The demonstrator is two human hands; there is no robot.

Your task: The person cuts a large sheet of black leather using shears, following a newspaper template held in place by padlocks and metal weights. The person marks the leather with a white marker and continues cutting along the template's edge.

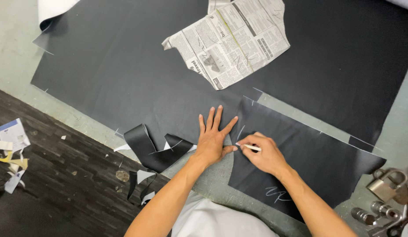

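The left hand lies flat, fingers spread, on the black fabric on the table. The right hand, just beside it, pinches a white chalk stick against a cut black fabric piece; a newspaper pattern lies farther up.

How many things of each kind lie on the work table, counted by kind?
Black fabric pieces: 2, large sheet and cut piece
Newspaper pattern: 1
Curled black strip: 1
Chalk stick in right hand: 1
Padlock: 1
Total: 6
Left hand presses flat on the fabric.
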